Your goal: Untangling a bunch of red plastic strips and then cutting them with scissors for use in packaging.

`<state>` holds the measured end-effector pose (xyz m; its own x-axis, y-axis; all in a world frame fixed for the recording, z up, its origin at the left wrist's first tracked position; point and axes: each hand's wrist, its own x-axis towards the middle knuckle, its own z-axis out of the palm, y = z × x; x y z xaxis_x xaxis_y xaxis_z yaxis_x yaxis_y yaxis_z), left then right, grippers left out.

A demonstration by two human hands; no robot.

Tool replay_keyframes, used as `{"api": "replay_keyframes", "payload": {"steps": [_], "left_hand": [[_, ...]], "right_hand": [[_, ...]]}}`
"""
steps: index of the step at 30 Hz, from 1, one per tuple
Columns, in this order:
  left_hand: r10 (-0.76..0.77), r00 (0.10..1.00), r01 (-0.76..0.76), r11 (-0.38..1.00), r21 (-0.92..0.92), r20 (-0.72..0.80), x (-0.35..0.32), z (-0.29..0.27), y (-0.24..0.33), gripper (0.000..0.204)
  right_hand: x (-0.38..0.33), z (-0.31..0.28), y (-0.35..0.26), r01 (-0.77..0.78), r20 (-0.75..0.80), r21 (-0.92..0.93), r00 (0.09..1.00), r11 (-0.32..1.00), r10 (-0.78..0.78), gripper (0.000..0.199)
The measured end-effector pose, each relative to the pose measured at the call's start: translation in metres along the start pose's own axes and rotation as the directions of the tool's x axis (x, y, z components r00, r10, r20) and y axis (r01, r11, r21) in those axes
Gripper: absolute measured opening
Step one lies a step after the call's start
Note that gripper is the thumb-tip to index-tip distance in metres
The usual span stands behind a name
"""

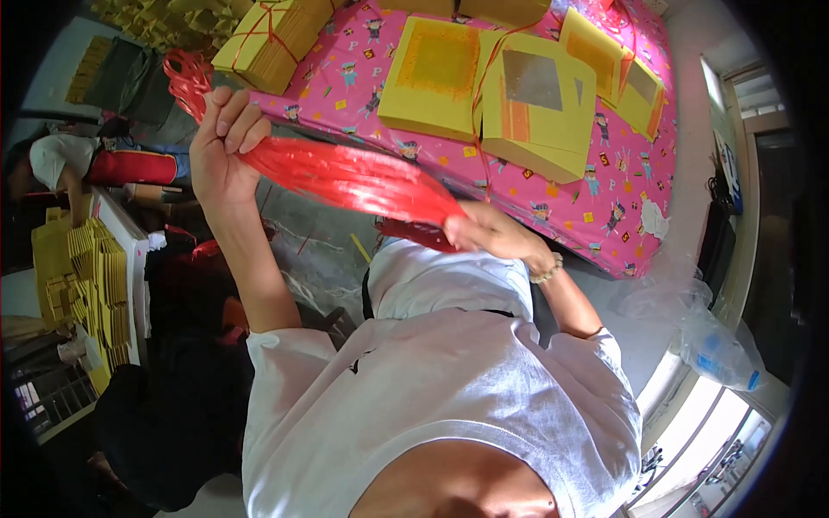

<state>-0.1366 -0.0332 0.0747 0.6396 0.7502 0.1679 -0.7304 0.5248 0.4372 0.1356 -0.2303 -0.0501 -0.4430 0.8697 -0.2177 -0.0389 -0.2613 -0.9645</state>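
A thick bundle of shiny red plastic strapping [354, 181] stretches between my two hands in front of my waist. My left hand [228, 138], raised at the left, is closed around one end, and a looped tuft sticks out above the fist. Lower and to the right, my right hand [492, 231] grips the other end, with a beaded bracelet at its wrist. Beyond the hands, stacks of yellow paper [540, 108] lie on a table with a pink patterned cover [345, 95]. Red string runs across some stacks.
A tied yellow stack [275, 43] sits at the table's left corner. At the far left a person in a white top [65, 160] bends near a table piled with folded yellow pieces [97, 276]. Clear plastic bags [712, 332] lie at the right, beside a window.
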Motion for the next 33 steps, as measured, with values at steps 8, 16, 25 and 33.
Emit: {"api": "replay_keyframes", "payload": {"steps": [8, 16, 25, 33], "left_hand": [[0.232, 0.96, -0.28, 0.84, 0.466, 0.158, -0.005, 0.027, -0.005, 0.024], [0.409, 0.898, -0.437, 0.776, 0.455, 0.164, -0.042, 0.021, 0.021, 0.021], [0.536, 0.822, -0.343, 0.735, 0.584, -0.191, -0.043, -0.067, 0.007, 0.022], [0.658, 0.693, -0.102, 0.494, 0.864, -0.294, -0.08, -0.11, -0.013, 0.027]], "right_hand": [[0.115, 0.026, 0.03, 0.189, -0.189, -0.66, 0.895, 0.727, -0.404, 0.027], [0.107, -0.003, -0.065, 0.247, -0.445, -0.581, 0.701, 0.775, -0.557, 0.024], [0.135, 0.019, 0.014, 0.158, -0.299, -0.631, 0.853, 0.759, -0.427, 0.024], [0.175, 0.016, 0.03, 0.134, -0.282, -0.734, 0.833, 0.666, -0.477, 0.016]]}}
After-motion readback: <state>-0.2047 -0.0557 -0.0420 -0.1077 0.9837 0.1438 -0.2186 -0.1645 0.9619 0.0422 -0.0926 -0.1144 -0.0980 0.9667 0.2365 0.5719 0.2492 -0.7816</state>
